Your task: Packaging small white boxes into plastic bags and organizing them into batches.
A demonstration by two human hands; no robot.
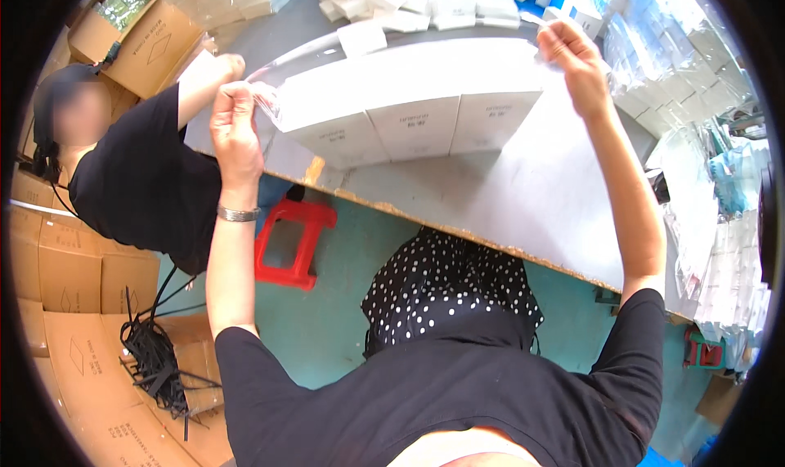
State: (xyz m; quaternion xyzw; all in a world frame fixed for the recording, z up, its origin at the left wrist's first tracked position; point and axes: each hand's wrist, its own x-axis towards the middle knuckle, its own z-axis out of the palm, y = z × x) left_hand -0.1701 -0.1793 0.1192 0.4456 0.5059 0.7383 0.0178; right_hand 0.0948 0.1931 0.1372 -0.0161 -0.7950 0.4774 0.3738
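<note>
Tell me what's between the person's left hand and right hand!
In the head view, white boxes with clear plastic lie between the left hand and right hand.

Blurry print on white boxes

Packing workshop, shown by: grey surface with worn edge; loose small white boxes, piled; clear-wrapped white boxes, stacked in bulk; brown cartons, stacked; black straps, one tangled bundle; red plastic stool; green floor; co-worker beside the surface.
</note>
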